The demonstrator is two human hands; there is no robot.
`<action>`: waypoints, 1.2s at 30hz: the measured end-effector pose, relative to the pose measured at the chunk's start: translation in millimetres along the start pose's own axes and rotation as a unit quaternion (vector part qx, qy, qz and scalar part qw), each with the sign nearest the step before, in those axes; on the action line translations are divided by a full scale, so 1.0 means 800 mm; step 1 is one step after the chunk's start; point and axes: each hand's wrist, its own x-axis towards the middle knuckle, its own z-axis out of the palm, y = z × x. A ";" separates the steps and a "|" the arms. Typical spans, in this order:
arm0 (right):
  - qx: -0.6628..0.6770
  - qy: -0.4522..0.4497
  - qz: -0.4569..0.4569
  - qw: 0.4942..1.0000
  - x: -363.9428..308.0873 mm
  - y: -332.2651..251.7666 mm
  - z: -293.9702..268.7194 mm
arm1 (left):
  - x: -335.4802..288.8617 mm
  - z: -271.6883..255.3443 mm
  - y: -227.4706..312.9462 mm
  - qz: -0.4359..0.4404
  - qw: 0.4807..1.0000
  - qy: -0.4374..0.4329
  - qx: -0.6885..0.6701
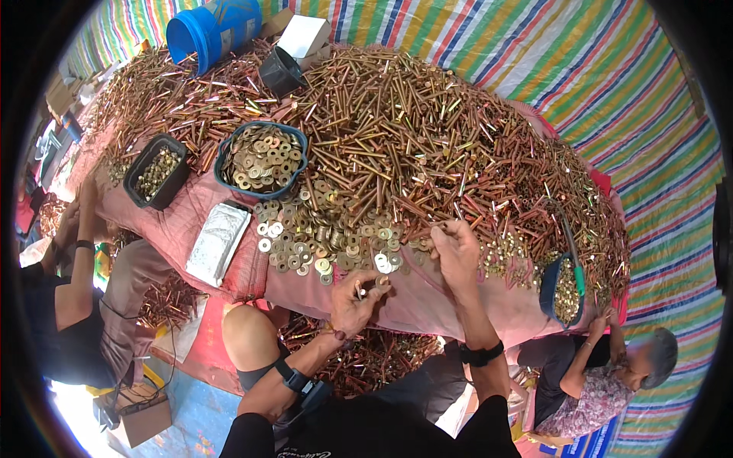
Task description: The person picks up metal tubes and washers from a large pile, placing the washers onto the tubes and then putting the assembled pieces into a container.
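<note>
My left hand (353, 307): curled low over the near side of the pink cloth-covered mound (427, 309); thumb and forefinger were closed on a brass-coloured flat ring washer (382, 282) at their tips; a short pale piece (362, 293) showed among the bent fingers, too small for me to name.

My right hand (458, 256): reached farther out than the left, and to the right of it; thumb and fingertips were drawn close together; I could not tell whether they pinched anything.

Gap between hands: the held washer lay below and to the left of my right fingertips, clearly apart from them; my left hand was the one at it.

Copper-coloured rods: the broad heap of slender copper-coloured metal rods (427, 145) rose just beyond my right fingertips; their long axes pointed many ways, with no single line to follow; my right hand was the nearer.

Loose washers: the spread of loose brass-coloured ring washers (328, 237) lay ahead of my left hand and left of my right; being flat discs, they had no long axis; more filled the blue plastic bowl (304, 156) beyond.

Small nuts: the scatter of tiny gold-coloured nuts (508, 256) lay right of my right hand; the dark blue plastic tub (547, 288) stood farther right.
</note>
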 end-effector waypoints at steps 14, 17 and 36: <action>-0.053 -0.116 -0.052 0.991 -0.056 -0.048 0.015 | 0.003 0.004 -0.005 0.030 0.999 -0.012 0.020; -0.155 -0.112 -0.144 0.971 -0.061 -0.082 0.028 | 0.003 0.000 0.003 0.029 0.999 -0.016 0.038; -0.372 0.011 -0.080 0.925 -0.030 0.043 -0.026 | -0.005 0.009 -0.005 0.018 1.000 0.018 -0.010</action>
